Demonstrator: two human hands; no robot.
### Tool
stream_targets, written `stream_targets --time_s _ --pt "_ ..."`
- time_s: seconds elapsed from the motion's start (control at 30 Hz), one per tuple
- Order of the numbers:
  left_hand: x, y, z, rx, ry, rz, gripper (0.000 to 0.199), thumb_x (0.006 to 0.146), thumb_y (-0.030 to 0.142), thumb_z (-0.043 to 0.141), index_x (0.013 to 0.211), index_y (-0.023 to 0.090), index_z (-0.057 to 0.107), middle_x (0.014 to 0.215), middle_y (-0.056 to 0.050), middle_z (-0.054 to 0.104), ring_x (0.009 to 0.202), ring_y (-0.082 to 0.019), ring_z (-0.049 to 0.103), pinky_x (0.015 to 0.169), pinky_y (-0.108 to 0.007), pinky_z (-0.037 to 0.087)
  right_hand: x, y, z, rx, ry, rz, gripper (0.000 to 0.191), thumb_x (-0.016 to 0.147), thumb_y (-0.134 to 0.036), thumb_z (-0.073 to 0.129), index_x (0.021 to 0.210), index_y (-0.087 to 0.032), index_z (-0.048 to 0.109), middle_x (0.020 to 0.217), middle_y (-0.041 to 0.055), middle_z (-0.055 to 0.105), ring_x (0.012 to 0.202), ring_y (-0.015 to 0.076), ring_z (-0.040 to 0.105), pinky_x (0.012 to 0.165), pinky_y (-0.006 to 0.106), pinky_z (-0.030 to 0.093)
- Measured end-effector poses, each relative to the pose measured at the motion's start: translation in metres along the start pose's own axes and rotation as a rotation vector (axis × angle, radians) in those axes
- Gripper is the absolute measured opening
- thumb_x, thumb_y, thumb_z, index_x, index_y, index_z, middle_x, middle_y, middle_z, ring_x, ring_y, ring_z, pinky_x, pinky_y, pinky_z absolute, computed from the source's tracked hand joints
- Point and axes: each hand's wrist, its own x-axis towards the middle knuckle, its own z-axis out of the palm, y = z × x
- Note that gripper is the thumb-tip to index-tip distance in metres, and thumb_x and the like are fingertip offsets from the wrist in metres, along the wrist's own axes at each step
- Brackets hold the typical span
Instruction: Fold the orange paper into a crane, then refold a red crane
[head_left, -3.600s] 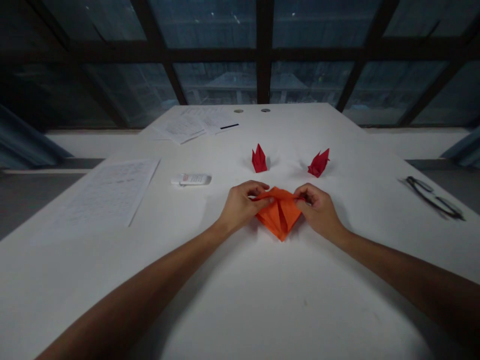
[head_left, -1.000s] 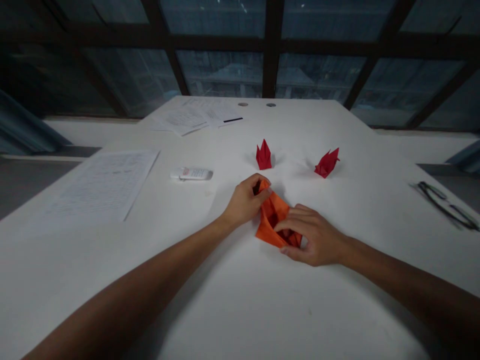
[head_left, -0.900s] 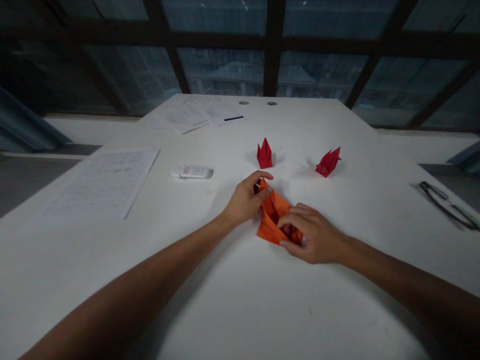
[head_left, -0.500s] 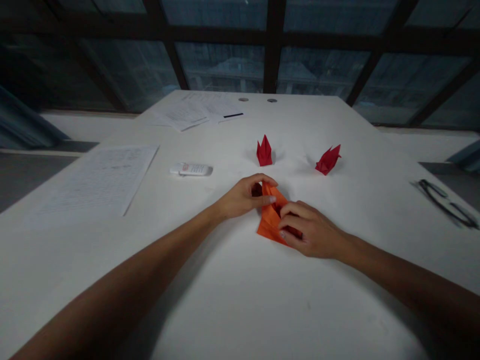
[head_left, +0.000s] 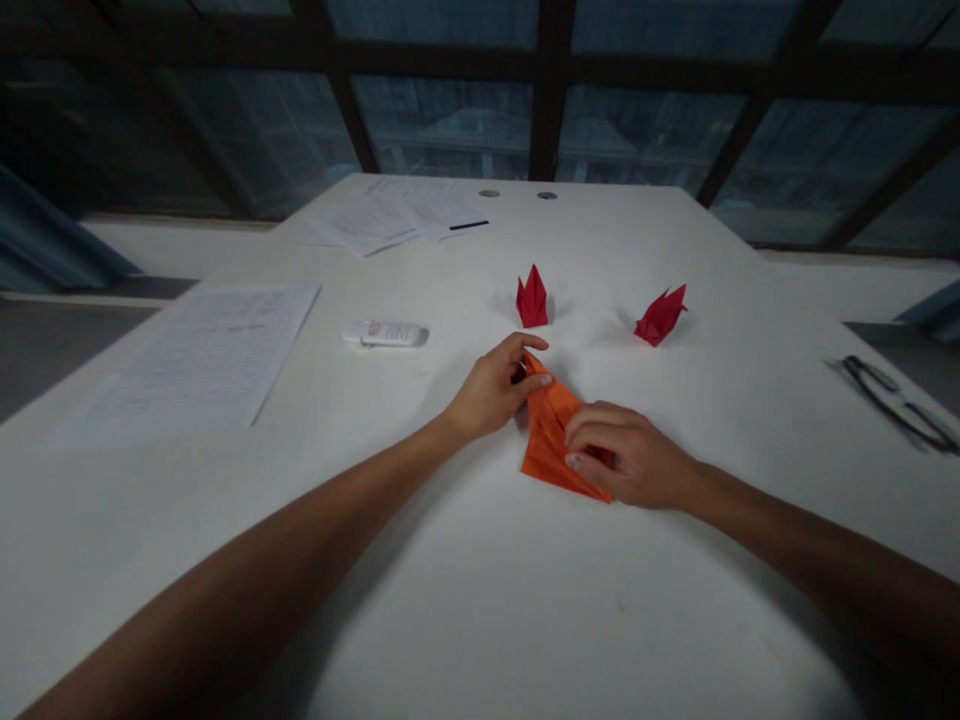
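Note:
A folded piece of orange paper (head_left: pixel 549 446) lies at the middle of the white table, its wide edge toward me. My left hand (head_left: pixel 496 385) pinches its far corner between thumb and fingers. At its right side my right hand (head_left: pixel 630 455) grips the paper with bent fingers, which hide that part of it. Just beyond my left hand stands a red folded-paper figure (head_left: pixel 532 298). Another red paper figure (head_left: pixel 661 316) sits farther right, touched by neither hand.
A white tube (head_left: pixel 385 334) lies left of the hands. Written sheets (head_left: pixel 202 360) are at the left, with more papers (head_left: pixel 375 220) and a black pen (head_left: pixel 469 226) at the back. Black-framed glasses (head_left: pixel 896 405) rest near the right edge of the table (head_left: pixel 480 600).
The orange paper looks flatter and more of its surface shows. My left thumb and fingers have shifted at its far corner. My right hand has moved slightly to the right.

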Motion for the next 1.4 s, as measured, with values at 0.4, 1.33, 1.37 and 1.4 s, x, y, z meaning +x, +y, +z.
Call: stream_targets --time_s 0.4,1.33,1.37,1.4 --pt "0.000 0.006 0.000 -0.150 0.007 -0.046 0.038 0.084 0.035 0.076 0.116 0.021 0.059 0.073 0.005 0.052 0.059 -0.009 0.048 0.055 -0.021 0.038 0.006 0.015 0.002 0.041 0.315 0.475 0.017 0.090 -0.030 0.067 0.105 -0.023 0.068 0.093 0.0022 0.069 0.074 0.0160 0.060 0.070 0.031 0.050" --pt "-0.020 0.025 0.006 0.942 -0.291 0.358 0.047 0.100 0.046 0.051 0.140 0.021 0.055 0.132 -0.012 0.066 0.119 -0.032 0.054 0.106 -0.055 0.028 0.001 0.035 -0.002 -0.255 0.368 0.466 0.013 0.092 -0.028 0.061 0.100 -0.023 0.069 0.111 0.0094 0.066 0.109 0.0289 0.062 0.100 0.049 0.047" --pt "-0.020 0.025 0.005 0.962 -0.270 0.347 0.047 0.099 0.047 0.053 0.137 0.020 0.057 0.127 -0.012 0.067 0.117 -0.032 0.055 0.105 -0.055 0.028 0.001 0.036 -0.002 -0.287 0.333 0.480 0.014 0.093 -0.031 0.061 0.098 -0.023 0.071 0.112 0.0095 0.067 0.109 0.0296 0.062 0.101 0.050 0.046" --pt "-0.020 0.025 0.005 0.978 -0.248 0.334 0.048 0.097 0.049 0.054 0.135 0.020 0.059 0.123 -0.012 0.068 0.115 -0.032 0.055 0.103 -0.055 0.029 0.001 0.036 -0.002 -0.312 0.302 0.494 0.015 0.093 -0.034 0.061 0.096 -0.023 0.072 0.113 0.0095 0.067 0.110 0.0302 0.062 0.100 0.051 0.045"
